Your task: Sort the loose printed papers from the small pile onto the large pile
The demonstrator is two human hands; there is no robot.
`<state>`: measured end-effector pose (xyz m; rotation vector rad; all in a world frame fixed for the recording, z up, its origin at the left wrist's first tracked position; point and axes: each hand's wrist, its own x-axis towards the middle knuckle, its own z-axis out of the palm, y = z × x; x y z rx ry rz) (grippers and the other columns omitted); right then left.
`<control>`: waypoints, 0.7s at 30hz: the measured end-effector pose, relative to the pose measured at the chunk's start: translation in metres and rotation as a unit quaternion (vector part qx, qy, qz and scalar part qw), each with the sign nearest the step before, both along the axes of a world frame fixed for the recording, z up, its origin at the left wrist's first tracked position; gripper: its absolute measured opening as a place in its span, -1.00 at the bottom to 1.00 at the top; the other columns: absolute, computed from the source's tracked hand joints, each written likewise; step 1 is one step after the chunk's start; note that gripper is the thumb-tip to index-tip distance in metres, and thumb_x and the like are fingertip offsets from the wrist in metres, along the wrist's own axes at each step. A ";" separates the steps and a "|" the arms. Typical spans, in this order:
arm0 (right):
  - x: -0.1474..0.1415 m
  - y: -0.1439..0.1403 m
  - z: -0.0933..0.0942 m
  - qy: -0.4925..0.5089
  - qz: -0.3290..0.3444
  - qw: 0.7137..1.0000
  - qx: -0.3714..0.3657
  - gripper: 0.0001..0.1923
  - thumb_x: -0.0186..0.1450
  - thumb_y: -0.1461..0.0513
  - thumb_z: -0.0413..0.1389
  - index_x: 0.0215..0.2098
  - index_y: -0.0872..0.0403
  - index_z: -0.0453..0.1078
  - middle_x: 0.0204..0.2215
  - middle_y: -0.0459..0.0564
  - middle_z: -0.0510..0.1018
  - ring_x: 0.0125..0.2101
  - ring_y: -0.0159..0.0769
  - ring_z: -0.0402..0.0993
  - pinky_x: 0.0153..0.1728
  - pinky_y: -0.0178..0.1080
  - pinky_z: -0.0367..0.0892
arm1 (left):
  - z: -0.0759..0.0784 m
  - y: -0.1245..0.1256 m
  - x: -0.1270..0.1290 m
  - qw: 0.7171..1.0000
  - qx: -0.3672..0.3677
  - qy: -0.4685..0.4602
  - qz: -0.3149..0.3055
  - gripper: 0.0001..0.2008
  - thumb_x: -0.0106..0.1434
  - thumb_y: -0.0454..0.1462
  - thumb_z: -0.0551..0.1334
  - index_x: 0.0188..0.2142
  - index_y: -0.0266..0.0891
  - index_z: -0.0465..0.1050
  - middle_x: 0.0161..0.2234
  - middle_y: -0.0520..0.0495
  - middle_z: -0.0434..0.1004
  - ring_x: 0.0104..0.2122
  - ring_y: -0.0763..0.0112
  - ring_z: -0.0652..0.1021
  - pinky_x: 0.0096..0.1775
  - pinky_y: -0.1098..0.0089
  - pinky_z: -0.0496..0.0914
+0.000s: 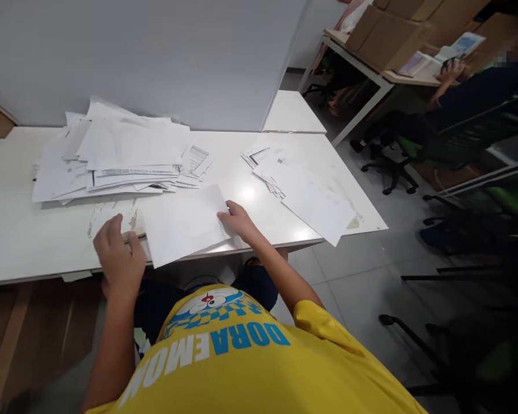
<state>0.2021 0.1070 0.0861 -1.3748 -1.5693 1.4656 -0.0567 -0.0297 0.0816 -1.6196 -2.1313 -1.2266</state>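
Observation:
A white sheet of paper lies tilted at the near edge of the white table. My right hand grips the sheet's right edge. My left hand rests at the table's front edge beside the sheet's left side, fingers curled on a stained scrap of paper. A large untidy pile of white papers lies behind my hands. A smaller spread of sheets lies to the right.
A grey partition wall stands behind the table. To the right, another person sits at a desk with cardboard boxes. Office chairs stand on the tiled floor. A dark chair base is near my right side.

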 end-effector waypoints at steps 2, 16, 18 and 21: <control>-0.012 -0.005 -0.005 -0.029 0.023 0.999 -0.024 -0.88 0.19 0.19 0.10 -0.28 0.00 0.33 -0.26 -0.03 0.55 -0.25 -0.17 0.49 -0.19 -0.12 0.43 | -0.010 -0.016 -0.015 0.998 -0.037 0.034 -0.028 -0.51 0.37 -0.23 0.09 0.26 -0.29 0.30 0.27 -0.37 0.30 0.33 -0.07 0.22 0.33 -0.13 0.07; 0.004 -0.021 -0.017 -0.109 0.023 0.994 0.015 -0.79 0.16 0.15 0.04 -0.23 0.00 0.35 -0.41 -0.07 0.50 -0.36 -0.17 0.45 -0.30 -0.16 0.38 | -0.050 -0.031 -0.019 0.996 -0.080 0.019 -0.031 -0.45 0.36 -0.27 0.03 0.33 -0.24 0.23 0.31 -0.25 0.30 0.39 0.08 0.16 0.39 -0.05 -0.10; 0.007 -0.024 -0.018 -0.101 0.022 0.995 0.009 -0.77 0.15 0.16 0.02 -0.22 0.00 0.36 -0.40 -0.06 0.51 -0.34 -0.16 0.45 -0.31 -0.17 0.37 | -0.050 -0.031 -0.018 0.997 -0.076 0.016 -0.028 -0.46 0.36 -0.28 0.03 0.32 -0.24 0.25 0.30 -0.25 0.31 0.38 0.08 0.16 0.39 -0.05 -0.10; 0.006 -0.028 -0.021 -0.050 0.038 0.998 -0.020 -0.71 0.14 0.18 0.01 -0.17 0.02 0.38 -0.34 -0.04 0.54 -0.30 -0.16 0.48 -0.29 -0.18 0.38 | -0.050 -0.031 -0.017 0.997 -0.075 0.014 -0.026 -0.47 0.36 -0.29 0.01 0.31 -0.24 0.26 0.29 -0.24 0.33 0.38 0.10 0.18 0.39 -0.04 -0.09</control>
